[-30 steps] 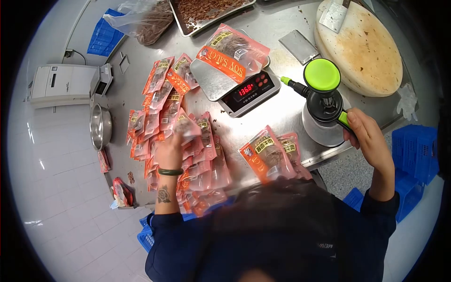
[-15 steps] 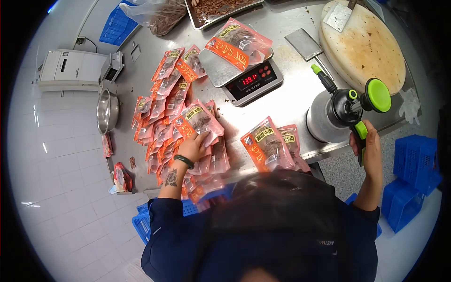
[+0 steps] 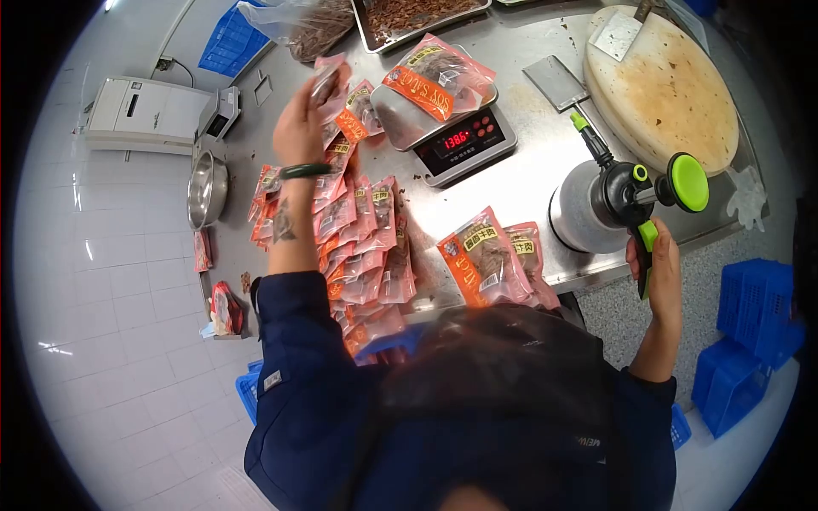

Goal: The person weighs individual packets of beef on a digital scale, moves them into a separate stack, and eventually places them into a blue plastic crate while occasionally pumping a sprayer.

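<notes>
My left hand [image 3: 300, 132] is at the far end of a pile of printed orange-and-pink meat packets [image 3: 341, 230], its fingers closed round the edge of one packet [image 3: 332, 78]. Part of that packet is hidden behind the fingers. On the right, my right hand [image 3: 665, 268] grips the black-and-green handle of a pump spray bottle [image 3: 588, 213], which stands upright on the steel table. Another packet [image 3: 439, 77] lies on the digital scale [image 3: 467, 145], whose red display is lit. Two more packets [image 3: 490, 260] lie overlapping at the table's near edge.
A round cutting board [image 3: 669, 94] with a cleaver [image 3: 622, 34] lies at the back right, beside a flat metal blade [image 3: 555, 83]. A tray of meat pieces [image 3: 409, 21] is at the back. A steel bowl [image 3: 207, 189] sits left. Blue crates [image 3: 754, 307] stand right.
My left hand has moved from the middle of the pile away to its far end, with a packet in its fingers. The right hand stays on the spray bottle handle.
</notes>
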The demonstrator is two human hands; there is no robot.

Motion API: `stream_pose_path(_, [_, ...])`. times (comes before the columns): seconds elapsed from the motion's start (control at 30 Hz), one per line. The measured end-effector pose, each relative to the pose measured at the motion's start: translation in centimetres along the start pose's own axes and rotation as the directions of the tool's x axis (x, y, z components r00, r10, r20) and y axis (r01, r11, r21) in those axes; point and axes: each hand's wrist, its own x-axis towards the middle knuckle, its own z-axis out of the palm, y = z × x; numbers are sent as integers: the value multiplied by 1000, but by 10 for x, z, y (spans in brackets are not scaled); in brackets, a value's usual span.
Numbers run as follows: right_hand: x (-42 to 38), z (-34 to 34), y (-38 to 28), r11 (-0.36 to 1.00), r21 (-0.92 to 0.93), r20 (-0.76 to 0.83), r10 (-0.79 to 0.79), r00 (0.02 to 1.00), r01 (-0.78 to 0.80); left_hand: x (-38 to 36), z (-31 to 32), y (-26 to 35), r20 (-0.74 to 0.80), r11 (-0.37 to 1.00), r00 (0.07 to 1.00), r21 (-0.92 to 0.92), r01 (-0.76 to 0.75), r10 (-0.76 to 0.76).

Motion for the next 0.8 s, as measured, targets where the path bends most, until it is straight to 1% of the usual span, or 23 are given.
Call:
stream_pose_path(0.07, [0,0,-1,1000,2,4,-5,1000,5,-9,42,16,66,999,997,-17,38,-36])
stream_pose_path(0.13, [1,0,-4,1000,1,9,-13,1000,13,-23,78,32,264,999,964,-13,-44,46])
stream_pose_path(0.2, [3,3,-11,1000,25,28,13,1000,-14,-31,96,52,241,992,968,-118,-41,68])
stream_pose_path(0.23, [6,4,-17,1000,21,21,11,1000,-11,-30,96,59,239,996,971,-88,10,11])
stream_pose_path(0.27, [11,8,-27,998,-46,52,37,998,-35,-25,95,64,241,996,970,-94,7,16])
stream_pose_path(0.3, [15,13,-37,992,-113,86,69,994,-59,-22,94,68,236,994,972,-104,40,-14])
stream_pose_path(0.33, [21,20,-46,992,-113,86,75,994,-65,-22,93,69,231,991,972,-110,74,-46])
stream_pose_path(0.37, [28,28,-56,980,-195,147,60,987,-30,-23,95,68,218,996,976,-84,35,-16])
stream_pose_path(0.4, [35,35,-63,962,-273,208,45,977,14,-23,94,70,216,996,976,-81,35,-17])
stream_pose_path(0.47, [45,49,-69,954,-298,212,31,977,34,-26,91,73,295,1000,956,-26,-5,13])
stream_pose_path(0.5, [48,54,-72,944,-327,212,19,977,53,-29,92,73,307,1000,952,-3,-12,13])
stream_pose_path(0.53, [50,57,-75,942,-332,218,18,976,57,-31,93,74,304,1000,953,-2,-5,5])
stream_pose_path(0.6, [55,61,-80,943,-333,206,91,974,-18,-34,95,75,295,999,955,-24,24,-16])
stream_pose_path(0.63, [57,63,-82,940,-341,212,91,973,-13,-33,96,75,290,999,957,-24,34,-25])
stream_pose_path(0.7, [59,65,-83,939,-338,203,141,969,-65,-33,96,76,272,998,962,-44,39,-26])
stream_pose_path(0.8, [60,68,-84,941,-332,203,141,969,-67,-32,97,76,242,998,970,-55,34,-19])
